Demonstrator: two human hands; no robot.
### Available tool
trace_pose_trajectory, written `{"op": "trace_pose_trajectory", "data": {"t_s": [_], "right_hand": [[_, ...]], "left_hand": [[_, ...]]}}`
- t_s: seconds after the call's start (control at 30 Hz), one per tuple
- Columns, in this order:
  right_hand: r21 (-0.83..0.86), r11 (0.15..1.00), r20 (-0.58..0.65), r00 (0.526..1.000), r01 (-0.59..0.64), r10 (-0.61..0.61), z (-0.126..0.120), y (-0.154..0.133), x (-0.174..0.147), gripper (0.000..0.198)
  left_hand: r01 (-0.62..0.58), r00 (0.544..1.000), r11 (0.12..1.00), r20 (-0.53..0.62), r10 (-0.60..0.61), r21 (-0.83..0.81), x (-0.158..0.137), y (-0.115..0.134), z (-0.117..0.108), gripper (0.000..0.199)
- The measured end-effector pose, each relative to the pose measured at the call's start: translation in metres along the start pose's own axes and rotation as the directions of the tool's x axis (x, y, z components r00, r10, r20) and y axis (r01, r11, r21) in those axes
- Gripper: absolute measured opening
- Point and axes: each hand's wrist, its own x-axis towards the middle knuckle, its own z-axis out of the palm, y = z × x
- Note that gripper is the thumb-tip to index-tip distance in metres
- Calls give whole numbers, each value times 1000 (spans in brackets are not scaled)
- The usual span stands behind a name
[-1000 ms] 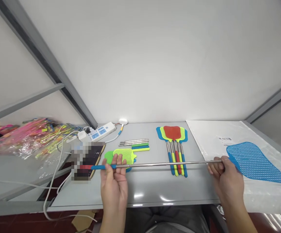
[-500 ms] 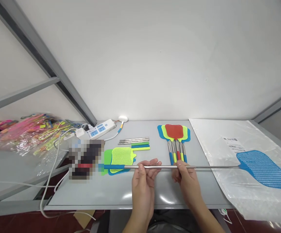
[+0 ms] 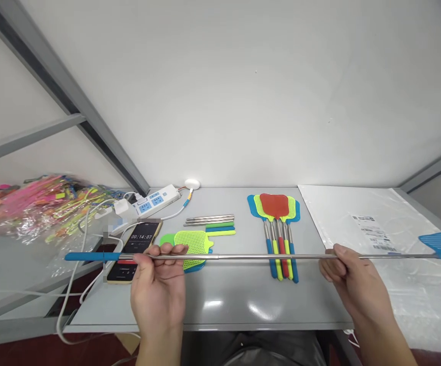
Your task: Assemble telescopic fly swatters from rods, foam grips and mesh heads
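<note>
Both hands hold a long telescopic fly swatter (image 3: 266, 256) level across the table, its metal rod drawn out. My left hand (image 3: 160, 284), palm up, has thumb and fingers closed on the rod near the blue handle. Toward the blue swatter head, which runs past the right edge, my right hand (image 3: 352, 274) pinches the rod. Behind the rod lies a fan of assembled fly swatters (image 3: 275, 206) with blue, yellow and red heads. Loose yellow and blue swatter heads (image 3: 190, 244) lie beyond my left hand, with coloured handles (image 3: 220, 229) and metal rods (image 3: 209, 219) behind them.
A phone (image 3: 144, 236) showing a timer lies at the left, beside a white power strip (image 3: 157, 201) with trailing cables. Bagged colourful items (image 3: 52, 208) are further left. A white plastic bag (image 3: 338, 213) covers the table's right side.
My hands have moved apart along the rod, left hand leftward and right hand rightward. The swatter is longer now, its handle further left and its head further right.
</note>
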Motion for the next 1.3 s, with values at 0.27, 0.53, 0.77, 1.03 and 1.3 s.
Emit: {"op": "trace_pose_trajectory", "data": {"t_s": [0.27,0.53,0.77,1.03,1.3], "right_hand": [[-18,991,139,982,131,-127,-17,15,-8,35],[-19,998,291,955,68,-59,15,19,-10,24],[119,990,58,995,69,-76,27,23,-14,33],[163,980,-64,992,116,-107,33,7,-16,43],[213,966,-278,957,146,-84,6,4,-5,40]], "left_hand": [[-43,993,996,-113,35,-71,1,6,6,38],[233,948,961,185,-259,149,-55,-43,17,28],[165,967,957,152,-204,239,-41,-43,12,31],[128,988,964,58,-145,232,-17,-18,8,34],[105,993,954,31,-118,282,-13,-13,4,35]]}}
